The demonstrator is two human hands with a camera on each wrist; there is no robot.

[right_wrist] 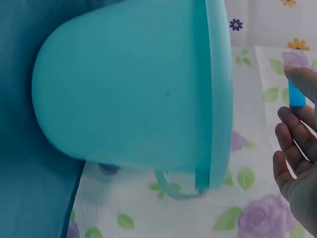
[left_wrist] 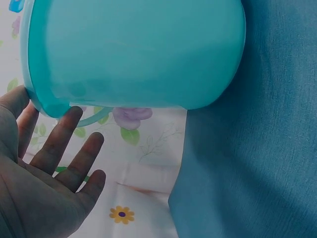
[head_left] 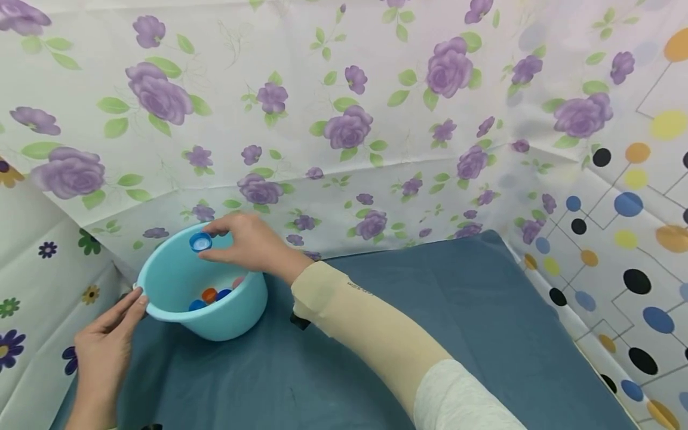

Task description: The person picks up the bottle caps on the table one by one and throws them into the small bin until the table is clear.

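Note:
A light-blue plastic bucket stands upright at the left of the blue-covered table. My left hand pinches its near-left rim between thumb and fingertips; in the left wrist view the other fingers are spread below the rim. Over the bucket's mouth, my right hand holds a blue bottle cap between thumb and forefinger, its hollow side facing the head camera. On the bucket's floor lie several caps, among them an orange cap, a blue cap and a pinkish cap, partly hidden by the near wall.
Behind the table hangs a white sheet with purple roses. A dotted sheet borders the right side, and a flowered sheet the left. The blue table cover spreads to the right of the bucket. The bucket's handle hangs at its far side.

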